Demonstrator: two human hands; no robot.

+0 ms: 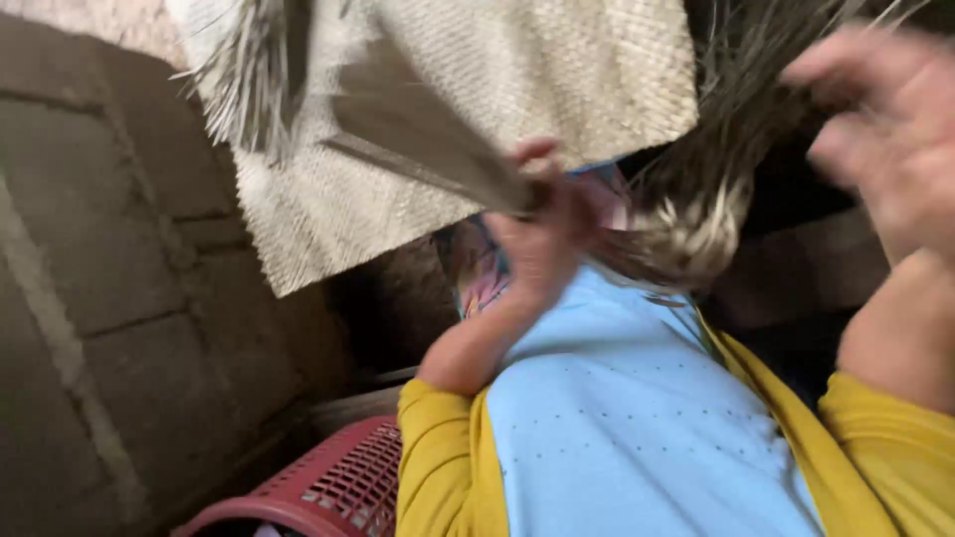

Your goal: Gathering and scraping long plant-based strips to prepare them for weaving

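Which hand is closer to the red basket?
The left hand. It is raised above the red basket, gripping flat straw strips of a woven mat. The right hand is far off to the upper right, blurred, fingers spread.

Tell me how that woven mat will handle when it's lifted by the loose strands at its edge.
The woven mat probably hangs floppy: it drapes with a tilted edge. Likely light, since the left hand lifts its strands with a pinch. Its frayed fringe suggests strands could pull loose.
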